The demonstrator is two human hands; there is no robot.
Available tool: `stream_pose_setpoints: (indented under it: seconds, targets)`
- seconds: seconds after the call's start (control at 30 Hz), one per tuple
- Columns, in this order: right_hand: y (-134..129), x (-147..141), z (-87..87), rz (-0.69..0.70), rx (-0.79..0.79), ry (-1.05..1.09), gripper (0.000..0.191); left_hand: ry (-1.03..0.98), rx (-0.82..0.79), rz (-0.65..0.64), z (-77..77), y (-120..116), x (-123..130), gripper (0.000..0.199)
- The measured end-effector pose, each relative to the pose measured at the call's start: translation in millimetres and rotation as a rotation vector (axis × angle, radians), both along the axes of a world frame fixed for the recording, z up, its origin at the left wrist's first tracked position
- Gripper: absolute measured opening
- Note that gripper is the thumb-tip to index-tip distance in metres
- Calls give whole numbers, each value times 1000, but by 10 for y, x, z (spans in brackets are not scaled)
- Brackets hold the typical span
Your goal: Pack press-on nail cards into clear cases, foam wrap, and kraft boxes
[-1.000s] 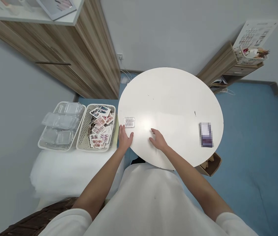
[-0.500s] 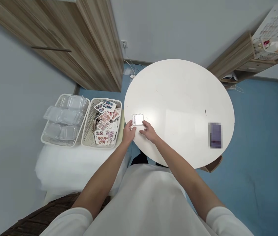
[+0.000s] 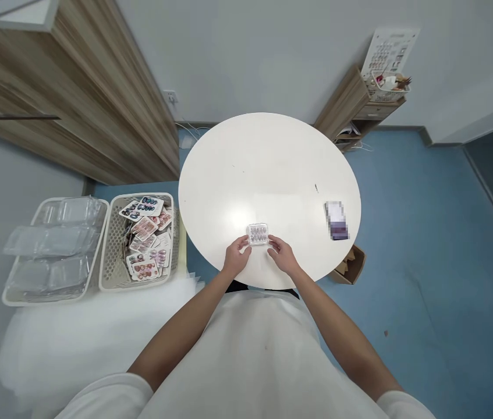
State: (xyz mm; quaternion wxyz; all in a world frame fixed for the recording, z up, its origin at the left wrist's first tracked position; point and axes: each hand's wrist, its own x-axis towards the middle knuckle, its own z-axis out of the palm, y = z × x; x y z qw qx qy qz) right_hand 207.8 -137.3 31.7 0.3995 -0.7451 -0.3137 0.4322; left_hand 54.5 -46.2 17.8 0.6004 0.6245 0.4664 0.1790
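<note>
A small clear plastic case of press-on nails (image 3: 258, 234) is at the near part of the round white table (image 3: 229, 198), its rows of shiny nails facing up. My left hand (image 3: 236, 257) grips its left edge, thumb at the near corner. On the opposite edge, my right hand (image 3: 283, 255) holds it with bent fingers. Whether the case rests on the tabletop or is slightly raised, I cannot tell.
To the left, one white basket (image 3: 115, 256) holds many cards of press-on nails. Beside it another basket (image 3: 14, 294) is heaped with clear plastic shells. A blurred purple-and-white item (image 3: 337, 221) lies at the table's right. Below stands a cardboard box (image 3: 355, 267).
The view has swung right. The case has moved right, toward the middle of the table's near side, and its top now shows nails where a white face showed before.
</note>
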Motion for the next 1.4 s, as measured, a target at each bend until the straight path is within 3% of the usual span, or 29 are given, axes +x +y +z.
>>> stream_pose_setpoints:
  seconds: [0.13, 0.27, 0.5, 0.63, 0.93, 1.07, 1.17, 1.4]
  targets:
    - [-320, 285, 31, -42, -26, 26, 42, 38, 5, -112, 62, -207, 243, 38]
    - [-505, 558, 58, -47, -31, 52, 38, 80, -3, -143, 96, -400, 484, 36]
    - [-630, 884, -27, 64, -78, 69, 32, 138, 23, -63, 99, -640, 757, 31]
    - [-628, 930, -138, 145, -18, 10, 30, 229, 46, 19, 128, -731, 826, 30]
    - [-642, 954, -204, 278, 29, -68, 31, 310, 90, 63, 118, -844, 853, 31]
    - [-656, 923, -215, 296, 5, -141, 30, 301, 167, -33, 66, -813, 816, 31]
    - [-680, 888, -187, 332, 1, -311, 29, 326, 274, -124, 45, -764, 747, 30]
    - [-732, 766, -163, 734, -44, -810, 14, 323, 441, -297, -6, -701, 529, 26]
